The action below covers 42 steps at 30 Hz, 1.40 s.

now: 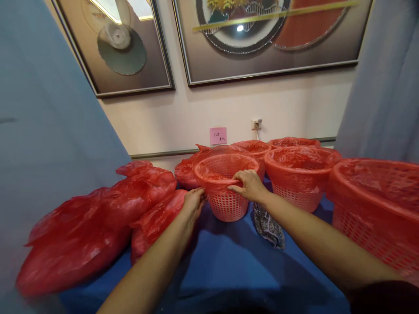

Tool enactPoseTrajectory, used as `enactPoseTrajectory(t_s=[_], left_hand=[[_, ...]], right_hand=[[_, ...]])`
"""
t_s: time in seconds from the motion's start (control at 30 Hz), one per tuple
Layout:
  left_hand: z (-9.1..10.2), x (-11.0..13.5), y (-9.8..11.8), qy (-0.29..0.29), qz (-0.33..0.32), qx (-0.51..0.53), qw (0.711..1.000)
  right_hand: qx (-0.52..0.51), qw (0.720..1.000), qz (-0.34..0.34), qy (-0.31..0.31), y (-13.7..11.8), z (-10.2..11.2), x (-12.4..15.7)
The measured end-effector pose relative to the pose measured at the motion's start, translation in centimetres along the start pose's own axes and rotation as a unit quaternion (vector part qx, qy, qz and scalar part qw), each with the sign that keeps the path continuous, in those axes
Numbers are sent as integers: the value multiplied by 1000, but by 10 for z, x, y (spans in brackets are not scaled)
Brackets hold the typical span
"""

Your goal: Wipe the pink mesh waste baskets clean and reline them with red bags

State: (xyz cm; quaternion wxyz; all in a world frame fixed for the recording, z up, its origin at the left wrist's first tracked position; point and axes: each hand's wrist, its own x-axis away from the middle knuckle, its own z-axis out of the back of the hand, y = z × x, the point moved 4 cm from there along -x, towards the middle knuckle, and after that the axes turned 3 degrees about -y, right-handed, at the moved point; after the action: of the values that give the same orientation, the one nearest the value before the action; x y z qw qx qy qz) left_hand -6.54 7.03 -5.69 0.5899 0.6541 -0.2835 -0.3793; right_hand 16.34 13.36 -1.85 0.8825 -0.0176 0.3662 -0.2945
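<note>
In the middle of the blue table stands a pink-red perforated plastic basket (228,205), lined with a thin red plastic bag (212,168) folded over its rim. My right hand (250,185) is closed over the basket's front right rim, fingers on top and thumb against the outside. At the left side, just under the rim, my left hand (194,201) touches the bag's edge with bent fingers. What lies between those fingers is hidden. A grey speckled cloth item (269,226) lies on the table below my right wrist.
Several more bag-lined baskets stand to the right, including a large near one (369,218) and another (299,187) beside mine. Filled red plastic bags (81,235) lie on the left. A pink note (218,135) and a wall socket (256,125) are on the wall behind.
</note>
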Motion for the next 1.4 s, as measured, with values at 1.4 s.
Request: enactPoseTrajectory(t_s=[1.4], left_hand=[[-4, 8, 56, -109, -383, -358, 844]], right_hand=[[74, 994, 46, 66, 4, 27, 30]])
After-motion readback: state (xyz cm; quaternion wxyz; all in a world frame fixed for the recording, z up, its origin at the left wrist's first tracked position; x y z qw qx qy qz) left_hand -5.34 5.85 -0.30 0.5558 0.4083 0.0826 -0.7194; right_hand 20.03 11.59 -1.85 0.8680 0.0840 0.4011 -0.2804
